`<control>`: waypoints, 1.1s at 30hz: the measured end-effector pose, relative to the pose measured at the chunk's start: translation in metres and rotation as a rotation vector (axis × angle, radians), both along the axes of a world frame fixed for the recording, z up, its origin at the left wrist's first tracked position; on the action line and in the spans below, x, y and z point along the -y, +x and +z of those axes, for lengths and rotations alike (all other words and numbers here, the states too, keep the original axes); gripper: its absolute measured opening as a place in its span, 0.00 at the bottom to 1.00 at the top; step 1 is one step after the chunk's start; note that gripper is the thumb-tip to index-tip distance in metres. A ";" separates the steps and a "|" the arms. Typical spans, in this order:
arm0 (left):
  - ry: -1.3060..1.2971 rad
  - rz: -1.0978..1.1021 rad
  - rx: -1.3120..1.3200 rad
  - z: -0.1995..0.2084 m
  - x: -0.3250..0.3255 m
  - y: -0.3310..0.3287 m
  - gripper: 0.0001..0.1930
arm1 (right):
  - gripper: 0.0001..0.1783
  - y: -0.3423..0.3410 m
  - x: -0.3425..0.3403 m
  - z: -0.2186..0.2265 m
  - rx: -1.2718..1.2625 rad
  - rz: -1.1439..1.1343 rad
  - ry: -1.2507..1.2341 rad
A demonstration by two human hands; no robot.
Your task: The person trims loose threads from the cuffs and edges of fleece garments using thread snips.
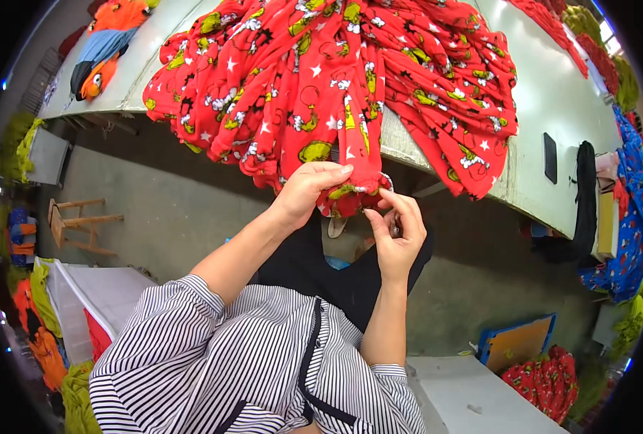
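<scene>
My left hand (307,192) pinches the gathered end of the red printed fabric (318,94). Right hand (401,239) curled at its edge; can't tell how firm, small dark object (396,228) tucked inside. Fabric heaped on pale table (531,101), folds overhanging; black phone-like slab (550,157) right.

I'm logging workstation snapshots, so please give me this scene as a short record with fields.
Left hand: grip closed on a gathered end of the red printed fabric
Right hand: fingertips at that same end; a small dark item shows by the curled fingers, too unclear to identify
Fabric print: white stars, green-and-white figures
Fabric position: heaped on the pale table, partly hanging over the near edge
Also on table: dark flat rectangular object, right of the heap
Floor, left: wooden stool
</scene>
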State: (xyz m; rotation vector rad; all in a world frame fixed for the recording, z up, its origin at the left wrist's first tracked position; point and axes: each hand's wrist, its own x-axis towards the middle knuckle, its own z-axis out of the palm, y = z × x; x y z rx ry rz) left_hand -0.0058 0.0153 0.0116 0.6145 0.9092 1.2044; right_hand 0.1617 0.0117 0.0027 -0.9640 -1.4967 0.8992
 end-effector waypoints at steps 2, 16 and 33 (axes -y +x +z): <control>0.010 -0.007 -0.030 0.003 0.000 0.004 0.12 | 0.21 -0.003 0.002 0.006 0.003 -0.016 -0.027; 0.183 -0.122 -0.465 -0.007 0.013 0.011 0.15 | 0.06 -0.008 0.000 -0.003 -0.107 0.045 -0.075; -0.042 -0.173 -0.287 -0.060 0.025 -0.001 0.10 | 0.04 -0.020 0.015 -0.011 -0.056 0.134 -0.105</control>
